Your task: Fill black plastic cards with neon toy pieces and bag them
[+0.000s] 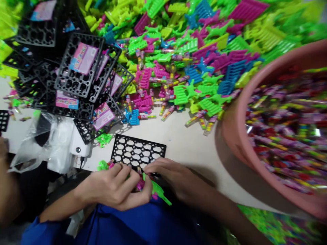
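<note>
My left hand (116,185) is closed around several small plastic toys. A bright green plastic toy (159,192) sticks out past its thumb, and more green plastic (102,165) shows beyond its knuckles. Pink bits are visible between the fingers. My right hand (171,175) meets the left one fingertip to fingertip, its fingers bent and pressed together; what they pinch is hidden. Just beyond both hands, a black honeycomb-patterned plastic rack (138,149) lies on the white table, its near edge covered by my fingers.
Black racks with printed cards (79,64) are stacked at the left. Neon plastic toys (189,61) and candy-filled tubes (168,113) are heaped behind. A pink tub (241,112) of wrapped tubes stands right. A plastic bag (61,146) and another person's arm (7,190) are left.
</note>
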Available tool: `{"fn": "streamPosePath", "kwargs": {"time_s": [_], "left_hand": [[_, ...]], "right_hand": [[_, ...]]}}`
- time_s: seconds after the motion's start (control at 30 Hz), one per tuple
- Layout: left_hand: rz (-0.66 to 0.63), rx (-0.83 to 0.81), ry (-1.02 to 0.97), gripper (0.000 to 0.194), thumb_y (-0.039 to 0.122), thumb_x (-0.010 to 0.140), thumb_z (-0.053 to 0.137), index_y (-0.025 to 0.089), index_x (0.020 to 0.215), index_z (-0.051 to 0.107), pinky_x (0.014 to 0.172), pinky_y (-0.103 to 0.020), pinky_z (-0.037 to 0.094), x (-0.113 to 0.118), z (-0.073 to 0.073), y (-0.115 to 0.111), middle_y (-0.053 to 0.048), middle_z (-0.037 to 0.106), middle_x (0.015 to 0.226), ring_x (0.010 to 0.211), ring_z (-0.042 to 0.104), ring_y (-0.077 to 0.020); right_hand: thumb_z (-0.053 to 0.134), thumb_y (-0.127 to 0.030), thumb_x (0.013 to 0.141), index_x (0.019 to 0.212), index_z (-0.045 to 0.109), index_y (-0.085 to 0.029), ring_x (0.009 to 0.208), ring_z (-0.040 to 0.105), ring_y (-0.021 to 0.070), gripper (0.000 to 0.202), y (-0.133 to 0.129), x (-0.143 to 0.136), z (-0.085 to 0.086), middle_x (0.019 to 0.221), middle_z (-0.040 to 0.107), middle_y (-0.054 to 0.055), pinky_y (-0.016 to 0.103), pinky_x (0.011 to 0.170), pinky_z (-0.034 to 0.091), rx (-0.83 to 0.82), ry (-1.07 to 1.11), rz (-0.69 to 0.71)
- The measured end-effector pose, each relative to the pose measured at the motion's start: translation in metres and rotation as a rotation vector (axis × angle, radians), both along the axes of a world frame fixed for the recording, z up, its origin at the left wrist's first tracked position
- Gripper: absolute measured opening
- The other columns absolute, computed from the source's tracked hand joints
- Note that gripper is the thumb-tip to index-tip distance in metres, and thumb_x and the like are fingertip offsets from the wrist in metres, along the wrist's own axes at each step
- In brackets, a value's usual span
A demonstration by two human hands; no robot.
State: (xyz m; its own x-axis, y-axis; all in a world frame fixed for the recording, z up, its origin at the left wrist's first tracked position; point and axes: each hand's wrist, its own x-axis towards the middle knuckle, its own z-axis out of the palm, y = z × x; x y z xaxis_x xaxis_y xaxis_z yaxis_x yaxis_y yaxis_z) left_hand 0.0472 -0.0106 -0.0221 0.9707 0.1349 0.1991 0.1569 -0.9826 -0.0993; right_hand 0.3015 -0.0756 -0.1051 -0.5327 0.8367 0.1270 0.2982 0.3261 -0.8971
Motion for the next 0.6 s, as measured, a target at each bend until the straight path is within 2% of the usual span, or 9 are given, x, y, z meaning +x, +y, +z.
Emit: {"fn": "streamPosePath", "kwargs": {"time_s": [0.07, 0.17, 0.23, 0.27, 0.37, 0.47, 0.6], "left_hand": [[-0.007, 0.007, -0.012, 0.030, 0.032, 0.102, 0.072, 0.016, 0.126, 0.066, 0.065, -0.030, 0.049, -0.005, 0.001, -0.007, 0.000, 0.069, 0.082, 0.070, 0.067, -0.0156], [0.012, 0.017, -0.024, 0.031, 0.037, 0.102, 0.073, 0.017, 0.124, 0.066, 0.066, -0.031, 0.050, -0.010, 0.003, -0.018, 0.000, 0.071, 0.082, 0.072, 0.069, -0.0168], [0.026, 0.023, -0.013, 0.033, 0.040, 0.102, 0.072, 0.017, 0.125, 0.067, 0.068, -0.032, 0.051, -0.011, 0.004, -0.024, 0.000, 0.072, 0.083, 0.073, 0.070, -0.0173], [0.029, 0.028, -0.011, 0.034, 0.041, 0.102, 0.072, 0.017, 0.126, 0.067, 0.069, -0.033, 0.052, -0.012, 0.004, -0.026, 0.000, 0.072, 0.083, 0.074, 0.071, -0.0175], [0.036, 0.041, 0.015, 0.036, 0.040, 0.103, 0.071, 0.015, 0.129, 0.068, 0.071, -0.033, 0.054, -0.014, 0.006, -0.027, -0.001, 0.073, 0.084, 0.075, 0.072, -0.0176], [0.057, 0.038, 0.028, 0.035, 0.038, 0.102, 0.071, 0.015, 0.129, 0.069, 0.070, -0.032, 0.056, -0.019, 0.006, -0.025, -0.001, 0.074, 0.086, 0.075, 0.074, -0.0182], [0.091, 0.029, 0.016, 0.031, 0.033, 0.100, 0.073, 0.016, 0.125, 0.070, 0.072, -0.033, 0.058, -0.023, 0.003, -0.013, -0.003, 0.076, 0.091, 0.077, 0.075, -0.0192]], "right_hand": [[0.043, 0.002, 0.097, 0.130, 0.065, -0.022, 0.117, 0.073, 0.0214, 0.047, 0.019, -0.005, 0.008, 0.122, 0.079, 0.008, 0.036, 0.101, 0.062, 0.019, 0.037, -0.008], [0.046, 0.004, 0.092, 0.136, 0.065, -0.017, 0.126, 0.068, 0.0248, 0.052, 0.056, -0.034, 0.010, 0.132, 0.076, 0.012, 0.042, 0.109, 0.060, 0.241, -0.006, -0.008], [0.049, 0.006, 0.089, 0.146, 0.061, -0.013, 0.137, 0.063, 0.0280, 0.061, 0.082, -0.061, 0.004, 0.150, 0.067, 0.015, 0.045, 0.112, 0.058, 0.379, -0.162, 0.068], [0.051, 0.006, 0.092, 0.147, 0.061, -0.013, 0.133, 0.065, 0.0294, 0.059, 0.093, -0.074, 0.000, 0.151, 0.066, 0.016, 0.045, 0.107, 0.060, 0.432, -0.278, 0.054], [0.055, -0.001, 0.102, 0.130, 0.069, -0.012, 0.117, 0.069, 0.0310, 0.033, 0.117, -0.099, -0.011, 0.121, 0.076, 0.015, 0.044, 0.092, 0.061, 0.527, -0.521, 0.022], [0.054, -0.005, 0.105, 0.116, 0.070, -0.013, 0.112, 0.068, 0.0307, 0.022, 0.119, -0.094, -0.010, 0.110, 0.074, 0.015, 0.040, 0.084, 0.060, 0.565, -0.619, -0.026], [0.055, 0.000, 0.096, 0.114, 0.067, -0.016, 0.108, 0.067, 0.0296, 0.027, 0.090, -0.051, 0.002, 0.114, 0.072, 0.014, 0.036, 0.076, 0.058, 0.479, -0.615, -0.181]]}}
